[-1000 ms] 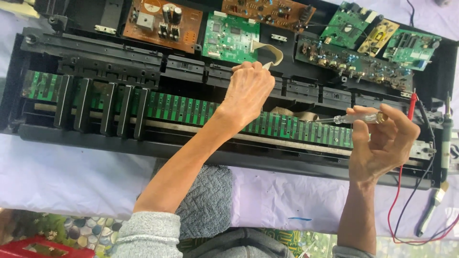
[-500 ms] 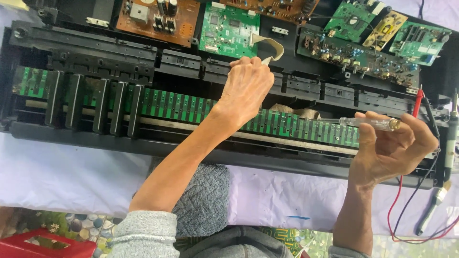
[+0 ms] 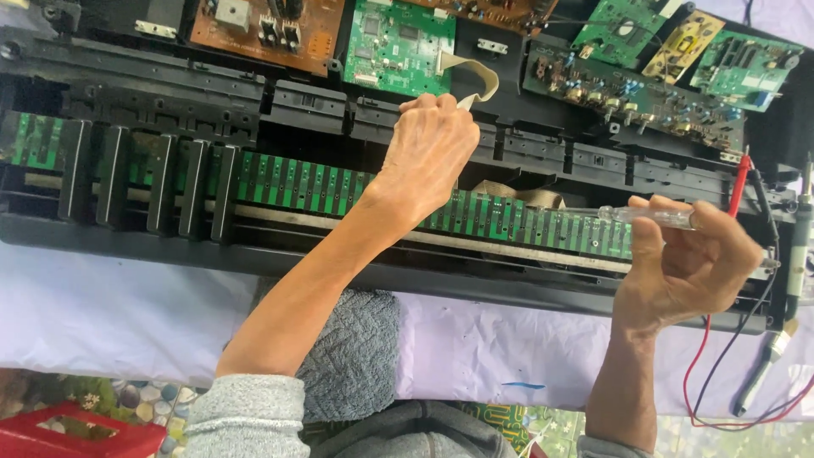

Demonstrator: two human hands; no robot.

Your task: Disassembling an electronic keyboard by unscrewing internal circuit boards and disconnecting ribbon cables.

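An opened electronic keyboard lies across the table, its black frame [image 3: 339,271] holding a long green contact board [image 3: 297,182] and several black keys [image 3: 161,182] at the left. My left hand [image 3: 432,153] reaches over the contact board and pinches the end of a beige ribbon cable [image 3: 475,80] that loops up to a green circuit board [image 3: 398,42]. My right hand [image 3: 691,263] is at the right end of the frame, closed around a clear-handled screwdriver [image 3: 649,216] whose shaft points left over the contact board.
More circuit boards line the far side: a brown one [image 3: 263,30] and green ones [image 3: 627,25]. Red and black probe leads [image 3: 721,365] and a soldering iron [image 3: 797,254] lie at the right. White cloth [image 3: 110,314] covers the table; a red bin [image 3: 76,437] sits at the bottom left.
My right hand has turned the screwdriver flatter, pointing left, and shifted slightly right. The left hand stays on the ribbon cable. The view has moved a little.
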